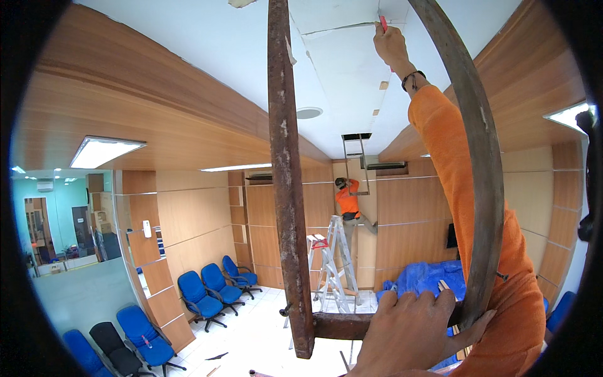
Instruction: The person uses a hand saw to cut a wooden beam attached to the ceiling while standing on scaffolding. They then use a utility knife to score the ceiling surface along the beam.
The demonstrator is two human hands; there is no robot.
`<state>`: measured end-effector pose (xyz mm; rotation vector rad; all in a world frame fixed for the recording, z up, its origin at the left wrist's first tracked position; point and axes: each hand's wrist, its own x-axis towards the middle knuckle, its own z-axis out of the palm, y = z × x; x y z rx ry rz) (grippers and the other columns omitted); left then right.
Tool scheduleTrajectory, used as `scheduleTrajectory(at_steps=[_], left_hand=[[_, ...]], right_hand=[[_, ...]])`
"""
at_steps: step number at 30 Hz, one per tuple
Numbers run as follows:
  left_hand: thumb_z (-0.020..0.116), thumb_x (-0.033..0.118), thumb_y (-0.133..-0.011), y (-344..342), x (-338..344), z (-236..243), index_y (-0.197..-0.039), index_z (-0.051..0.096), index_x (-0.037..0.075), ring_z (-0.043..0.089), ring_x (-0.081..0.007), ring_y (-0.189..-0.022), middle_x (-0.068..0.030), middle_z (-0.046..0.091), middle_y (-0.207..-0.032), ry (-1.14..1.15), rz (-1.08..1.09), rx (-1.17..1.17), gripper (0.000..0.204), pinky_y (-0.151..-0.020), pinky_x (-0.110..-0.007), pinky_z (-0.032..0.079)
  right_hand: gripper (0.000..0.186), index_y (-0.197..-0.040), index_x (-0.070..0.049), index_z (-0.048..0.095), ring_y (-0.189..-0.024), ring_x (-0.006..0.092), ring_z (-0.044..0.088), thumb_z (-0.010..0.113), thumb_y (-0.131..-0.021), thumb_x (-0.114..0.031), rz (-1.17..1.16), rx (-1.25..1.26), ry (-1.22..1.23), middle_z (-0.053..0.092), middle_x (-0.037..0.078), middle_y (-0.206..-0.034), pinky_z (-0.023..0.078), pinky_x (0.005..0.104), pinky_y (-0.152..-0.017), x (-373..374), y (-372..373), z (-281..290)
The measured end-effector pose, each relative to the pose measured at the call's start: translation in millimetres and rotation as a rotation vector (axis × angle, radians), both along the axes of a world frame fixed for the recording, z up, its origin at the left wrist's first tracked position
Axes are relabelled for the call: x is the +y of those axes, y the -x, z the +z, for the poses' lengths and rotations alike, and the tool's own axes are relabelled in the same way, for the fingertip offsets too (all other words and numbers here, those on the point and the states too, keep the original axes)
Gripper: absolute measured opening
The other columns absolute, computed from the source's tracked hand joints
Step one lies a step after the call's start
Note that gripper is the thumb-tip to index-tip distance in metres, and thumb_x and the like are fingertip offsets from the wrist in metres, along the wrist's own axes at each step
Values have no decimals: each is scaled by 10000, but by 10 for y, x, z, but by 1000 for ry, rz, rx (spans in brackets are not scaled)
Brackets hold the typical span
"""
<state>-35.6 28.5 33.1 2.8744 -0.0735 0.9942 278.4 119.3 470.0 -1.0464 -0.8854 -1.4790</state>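
Note:
My right hand (392,48) reaches up to the white ceiling (342,53), its fingers closed around a small red-handled tool (383,24). The tool's thin tip meets the ceiling near a dark seam line; its exact kind is too small to tell. Low in the picture, my left hand (411,330) is wrapped over the lower right corner of a rusty brown frame (286,157). That frame has two long uprights and a crossbar, and stands close in front of me. My orange right sleeve passes behind its right upright.
Ahead, a person in an orange shirt (347,200) is at a stepladder (339,251), below a ceiling opening (357,136) with a hanging frame. Blue office chairs (201,295) line the left wall. A blue tarp (421,276) lies at the far right. Wood-panelled beams flank the ceiling.

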Motion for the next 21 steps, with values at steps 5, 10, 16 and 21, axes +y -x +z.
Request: scheduleTrajectory(at_steps=[5, 10, 16, 21], left_hand=[[568, 759, -900, 15, -22, 71, -1038, 749, 79, 693, -285, -954, -139, 720, -954, 8, 8, 62, 717, -915, -443, 445], [574, 762, -892, 46, -8, 89, -1062, 750, 88, 692, -286, -989, -141, 726, -987, 44, 0, 91, 717, -934, -442, 438], [580, 765, -882, 14, 63, 99, -1090, 752, 98, 690, -287, -1030, -144, 733, -1027, 94, 24, 144, 719, -957, -441, 430], [571, 768, -881, 35, -25, -22, -1076, 756, 99, 694, -283, -1025, -144, 729, -1012, 70, 62, 55, 721, -940, -440, 440]], right_hand=[[648, -1014, 148, 662, -1041, 545, 681, 467, -1066, -467, -120, -126, 15, 677, 410, -1043, 547, 568, -951, 40, -113, 67], [606, -962, 89, 699, -1022, 549, 680, 478, -1063, -466, -28, -106, -105, 691, 385, -1035, 543, 573, -943, 129, -141, 86], [548, -946, 60, 706, -922, 533, 689, 504, -1058, -437, -126, -262, -200, 697, 364, -949, 570, 560, -806, 257, -225, 62], [486, -974, 56, 710, -863, 494, 712, 543, -1052, -394, -116, -201, -151, 712, 335, -895, 587, 540, -723, 282, -254, 129]])
